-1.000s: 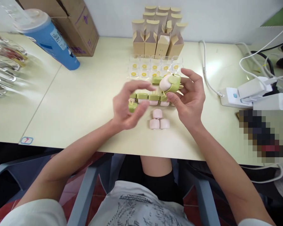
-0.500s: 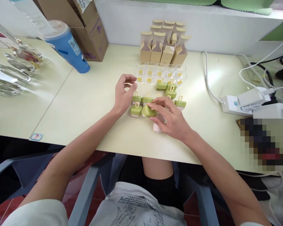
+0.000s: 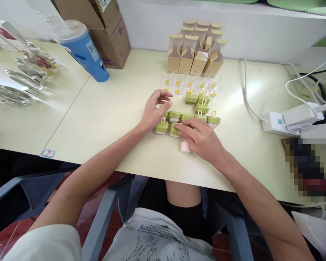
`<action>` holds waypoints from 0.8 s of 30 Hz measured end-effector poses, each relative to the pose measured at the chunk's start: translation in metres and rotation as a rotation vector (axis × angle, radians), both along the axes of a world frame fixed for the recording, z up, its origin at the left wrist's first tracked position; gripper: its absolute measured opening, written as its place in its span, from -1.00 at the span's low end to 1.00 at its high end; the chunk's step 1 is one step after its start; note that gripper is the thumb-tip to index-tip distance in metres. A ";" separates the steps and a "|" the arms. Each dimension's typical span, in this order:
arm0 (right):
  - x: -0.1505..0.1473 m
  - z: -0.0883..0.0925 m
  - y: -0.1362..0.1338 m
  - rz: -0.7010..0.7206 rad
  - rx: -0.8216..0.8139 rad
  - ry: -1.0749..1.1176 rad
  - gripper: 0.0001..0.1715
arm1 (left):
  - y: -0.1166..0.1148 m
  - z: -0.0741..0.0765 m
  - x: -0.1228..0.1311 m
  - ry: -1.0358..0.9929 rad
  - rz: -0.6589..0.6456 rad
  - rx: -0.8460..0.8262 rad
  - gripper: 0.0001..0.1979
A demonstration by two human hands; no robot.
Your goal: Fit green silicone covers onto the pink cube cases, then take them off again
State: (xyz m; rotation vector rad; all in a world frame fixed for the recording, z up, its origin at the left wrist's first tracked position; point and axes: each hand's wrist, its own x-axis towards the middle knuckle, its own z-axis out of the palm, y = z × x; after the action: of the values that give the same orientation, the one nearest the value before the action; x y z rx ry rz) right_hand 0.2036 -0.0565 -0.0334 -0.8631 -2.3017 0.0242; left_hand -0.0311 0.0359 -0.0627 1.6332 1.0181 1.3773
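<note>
On the table (image 3: 141, 156), right fingers (image 3: 188, 130) touch a green case (image 3: 173, 130), grip unclear; left fingers (image 3: 162, 93) curl apart.

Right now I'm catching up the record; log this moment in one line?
right hand: at green-topped piece, grip unclear | left hand: apparently empty, thumb and forefinger apart | pink piece: by right hand

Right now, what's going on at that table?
A person's right hand is at a green-topped piece standing among similar ones. The left hand is half open beside the group, with nothing visibly held. A pale pink piece sits nearer the person. Clear containers and open cartons stand behind.
</note>
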 end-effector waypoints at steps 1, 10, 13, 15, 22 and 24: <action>-0.002 0.000 0.000 -0.002 0.007 -0.002 -0.68 | 0.000 0.000 0.000 -0.020 -0.016 -0.020 -0.70; -0.004 -0.003 0.002 0.049 -0.090 0.016 -0.69 | -0.004 0.009 0.002 -0.185 -0.066 -0.147 -0.77; -0.003 -0.005 0.003 0.052 -0.114 0.017 -0.68 | -0.005 0.010 0.003 -0.182 -0.057 -0.158 -0.79; -0.002 -0.005 0.003 0.056 -0.116 0.025 -0.67 | -0.005 0.010 0.003 -0.178 -0.051 -0.153 -0.79; -0.001 -0.005 0.001 0.058 -0.199 0.063 -0.64 | -0.006 0.013 0.003 -0.154 -0.022 -0.147 -0.75; -0.001 -0.003 0.000 0.058 -0.190 0.093 -0.64 | -0.007 0.015 0.002 -0.157 -0.032 -0.149 -0.74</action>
State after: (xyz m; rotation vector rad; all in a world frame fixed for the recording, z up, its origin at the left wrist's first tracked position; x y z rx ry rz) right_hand 0.2026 -0.0566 -0.0363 -0.8705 -2.2615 0.3069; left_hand -0.0290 0.0289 -0.0478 1.4044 0.9739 1.3525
